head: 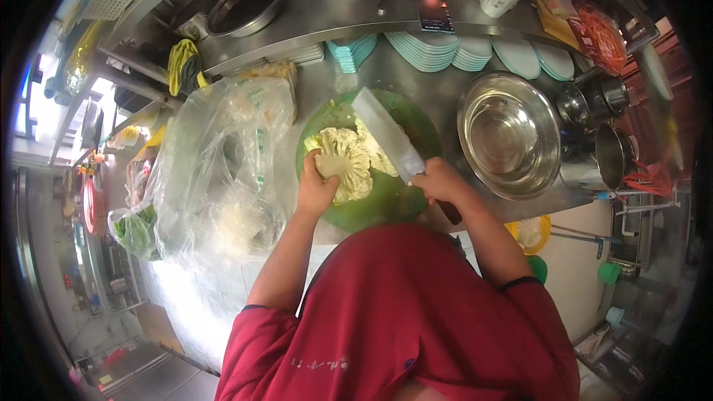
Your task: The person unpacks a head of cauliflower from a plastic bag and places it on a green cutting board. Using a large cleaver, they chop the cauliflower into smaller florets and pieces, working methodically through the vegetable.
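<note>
On a round green cutting board (384, 206) lies a cut piece of cauliflower (342, 164), its pale cut face turned up. My left hand (317, 186) grips it by the stem side, thumb and fingers around the edge. In my right hand (443, 181) is the handle of a cleaver (390, 133); its broad blade points up and to the left. More cauliflower (376, 147) lies on the board beside the blade and is partly covered by it. The cleaver is apart from the piece under my left hand.
Right of the board stands a large steel bowl (509, 133), with steel pots (610, 153) beyond it. Clear plastic bags (223, 178) fill the counter at left. Stacked turquoise dishes (426, 53) sit under a steel shelf (356, 22) holding a phone (433, 8) and metal basins (248, 5).
</note>
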Motion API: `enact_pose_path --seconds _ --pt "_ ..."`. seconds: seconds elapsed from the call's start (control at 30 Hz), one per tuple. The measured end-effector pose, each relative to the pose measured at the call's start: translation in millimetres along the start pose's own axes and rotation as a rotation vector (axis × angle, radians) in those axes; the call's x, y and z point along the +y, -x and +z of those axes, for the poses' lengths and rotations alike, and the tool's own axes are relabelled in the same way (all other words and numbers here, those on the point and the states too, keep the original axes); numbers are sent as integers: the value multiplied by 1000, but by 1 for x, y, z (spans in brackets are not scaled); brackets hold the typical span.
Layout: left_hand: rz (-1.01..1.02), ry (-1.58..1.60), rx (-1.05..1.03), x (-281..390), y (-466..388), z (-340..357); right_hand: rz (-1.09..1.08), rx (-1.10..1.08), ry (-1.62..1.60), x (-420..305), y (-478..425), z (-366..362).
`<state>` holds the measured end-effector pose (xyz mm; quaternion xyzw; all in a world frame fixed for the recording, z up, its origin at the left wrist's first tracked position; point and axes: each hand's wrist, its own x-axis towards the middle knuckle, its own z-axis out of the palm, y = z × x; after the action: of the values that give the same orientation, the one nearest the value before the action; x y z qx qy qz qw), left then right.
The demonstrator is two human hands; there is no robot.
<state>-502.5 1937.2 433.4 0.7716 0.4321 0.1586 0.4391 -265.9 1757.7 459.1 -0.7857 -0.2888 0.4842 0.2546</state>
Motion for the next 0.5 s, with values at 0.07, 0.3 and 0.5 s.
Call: enact_pose_path --seconds 0.07,0.3,0.5 --pt "38 -39 28 -18 1 -3 -20 16 -38 10 3 -1" --pt "-185 346 85 -61 4 -10 -2 5 -214 53 1 -10" --pt "-394 351 75 -36 14 -25 22 -19 -165 61 -4 -20"
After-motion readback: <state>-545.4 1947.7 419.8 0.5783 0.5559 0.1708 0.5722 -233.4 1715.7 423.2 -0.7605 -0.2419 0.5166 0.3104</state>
